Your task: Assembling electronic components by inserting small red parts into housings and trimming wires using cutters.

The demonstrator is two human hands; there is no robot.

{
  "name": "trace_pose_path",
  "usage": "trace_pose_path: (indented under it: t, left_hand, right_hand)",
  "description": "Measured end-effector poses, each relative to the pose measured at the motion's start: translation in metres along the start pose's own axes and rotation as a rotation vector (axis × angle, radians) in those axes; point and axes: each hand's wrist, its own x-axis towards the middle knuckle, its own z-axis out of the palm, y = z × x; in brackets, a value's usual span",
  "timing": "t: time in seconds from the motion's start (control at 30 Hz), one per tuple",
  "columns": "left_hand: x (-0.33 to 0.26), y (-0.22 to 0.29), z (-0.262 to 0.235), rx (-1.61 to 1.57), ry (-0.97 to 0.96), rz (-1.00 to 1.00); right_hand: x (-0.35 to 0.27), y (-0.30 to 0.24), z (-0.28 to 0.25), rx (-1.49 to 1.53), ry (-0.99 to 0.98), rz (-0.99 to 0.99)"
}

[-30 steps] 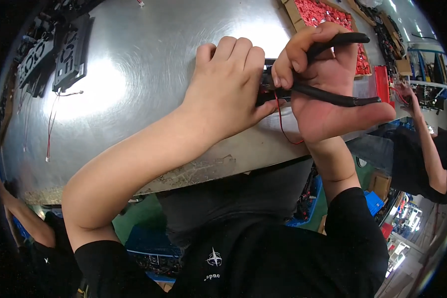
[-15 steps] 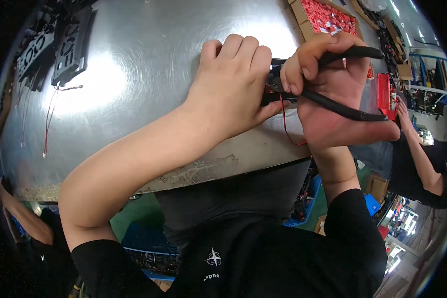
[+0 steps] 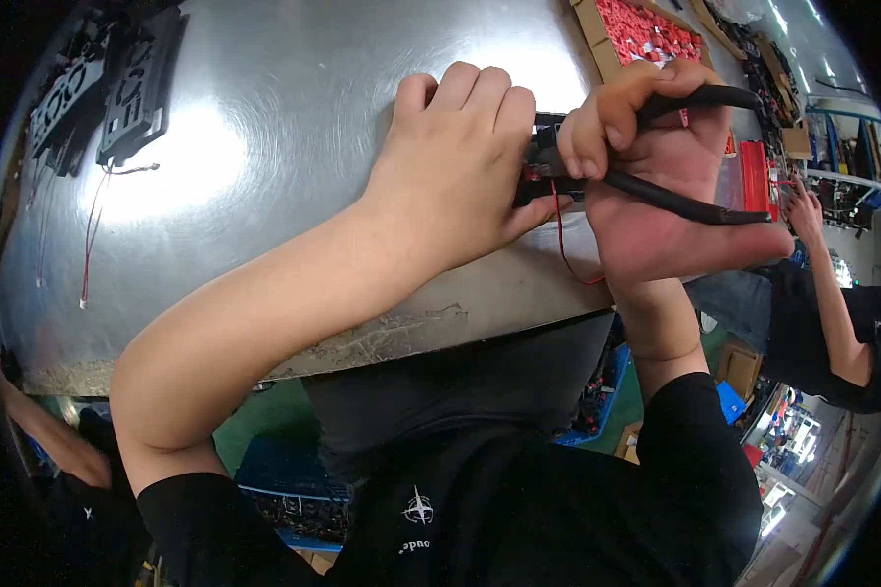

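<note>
My left hand [image 3: 460, 166] is closed over a black part [image 3: 546, 121] near the table's front edge, covering most of it. A thin red wire [image 3: 560, 235] hangs from that part and curves down toward my right wrist. My right hand [image 3: 646, 186], palm turned up, grips pliers with black handles [image 3: 671, 197]. Their handles spread apart to the right, with fingers curled round the upper one and the lower one lying across the palm. The tool's head meets the black part beside my left hand; its jaw tips are hidden.
Black perforated housings [image 3: 137, 93] with trailing wires lie on the metal table [image 3: 284, 59] at far left. A cardboard box [image 3: 597, 44] of small red pieces stands at back right. Beyond my right hand, a co-worker's hand [image 3: 803, 210] is near a red object [image 3: 756, 176].
My right hand and the pliers have tilted slightly upward, and the handle ends sit a little closer together. My left hand has barely moved. The co-worker's hand at right has shifted.
</note>
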Motion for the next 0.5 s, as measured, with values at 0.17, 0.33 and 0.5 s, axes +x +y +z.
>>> trace_pose_path:
  t: [0.17, 0.33, 0.5]
  left_hand:
    - [0.000, -0.001, 0.001, 0.004, -0.008, -0.003]
    - [0.000, 0.000, -0.001, 0.019, -0.028, -0.004]
    - [0.000, 0.000, 0.000, -0.031, -0.072, -0.036]
  right_hand:
    - [-0.001, 0.001, 0.003, -0.005, 0.055, 0.003]
    - [-0.002, 0.001, 0.011, -0.016, 0.084, -0.001]
    - [0.000, 0.002, 0.014, -0.060, 0.106, 0.008]
